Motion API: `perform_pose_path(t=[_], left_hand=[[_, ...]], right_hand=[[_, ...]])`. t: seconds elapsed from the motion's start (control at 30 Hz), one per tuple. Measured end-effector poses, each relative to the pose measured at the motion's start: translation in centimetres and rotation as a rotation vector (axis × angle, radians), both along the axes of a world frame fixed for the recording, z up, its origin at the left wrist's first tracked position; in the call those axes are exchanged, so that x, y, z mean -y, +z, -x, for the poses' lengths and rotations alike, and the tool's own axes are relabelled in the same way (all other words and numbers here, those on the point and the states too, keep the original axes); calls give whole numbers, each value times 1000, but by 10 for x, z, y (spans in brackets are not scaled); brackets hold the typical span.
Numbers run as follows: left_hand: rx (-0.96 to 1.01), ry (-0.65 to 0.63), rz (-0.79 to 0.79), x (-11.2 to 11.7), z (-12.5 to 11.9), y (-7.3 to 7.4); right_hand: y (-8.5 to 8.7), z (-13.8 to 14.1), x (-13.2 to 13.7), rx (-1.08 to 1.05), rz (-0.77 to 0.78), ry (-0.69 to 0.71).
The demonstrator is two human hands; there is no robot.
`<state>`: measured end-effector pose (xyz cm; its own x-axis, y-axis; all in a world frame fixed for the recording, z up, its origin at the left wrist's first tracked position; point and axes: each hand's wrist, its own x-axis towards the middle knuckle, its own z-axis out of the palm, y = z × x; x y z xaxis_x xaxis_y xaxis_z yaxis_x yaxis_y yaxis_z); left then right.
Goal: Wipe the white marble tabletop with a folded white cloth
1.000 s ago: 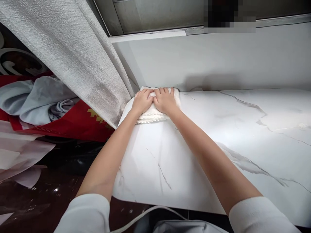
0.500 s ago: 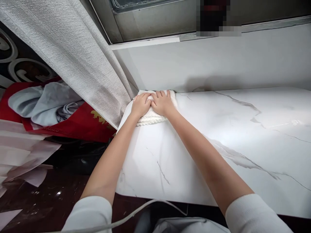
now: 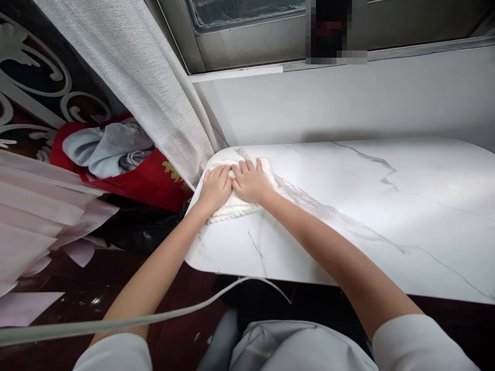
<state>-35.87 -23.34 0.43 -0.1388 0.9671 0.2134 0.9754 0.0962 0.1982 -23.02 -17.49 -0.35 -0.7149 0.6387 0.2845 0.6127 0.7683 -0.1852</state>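
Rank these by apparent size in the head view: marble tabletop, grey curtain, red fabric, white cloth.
White marble-patterned tabletop
Grey woven curtain
Red fabric with gold print, partly covered
White folded cloth, mostly under the left hand and right hand

White cloth (image 3: 235,208) on a white worktop (image 3: 348,206) veined grey — grey curtain (image 3: 154,87), red bag (image 3: 150,180) printed gold.

A person's left hand (image 3: 215,188) and right hand (image 3: 249,181) lie side by side, palms down and fingers stretched out, on a folded white cloth (image 3: 236,209) near the far-left corner of a white marbled tabletop (image 3: 356,206). A grey curtain (image 3: 154,87) hangs just beside that corner, below a window frame (image 3: 247,46). Past the tabletop's left edge sits a red bag (image 3: 150,180) holding grey fabric (image 3: 104,149); a white cable (image 3: 154,318) crosses below the near edge.
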Motion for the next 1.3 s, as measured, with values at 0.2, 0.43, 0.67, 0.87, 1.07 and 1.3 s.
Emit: perform_pose_path(t=[0.2, 0.43, 0.67, 0.87, 1.07, 1.3], left_hand=[[-49, 3, -14, 54, -2, 0], [-71, 90, -16, 109, -12, 0], [-48, 132, -17, 145, -28, 0], [-48, 147, -30, 152, -33, 0], [-41, 143, -30, 146, -30, 1], [-49, 136, -38, 119, -23, 0]], right_hand=[[-3, -3, 49, -53, -45, 9], [-1, -12, 98, -83, -57, 73], [-1, -24, 126, -105, -51, 124], [1, -29, 132, -92, -5, 147], [1, -28, 128, -103, 6, 165], [0, -21, 97, -94, 4, 169]])
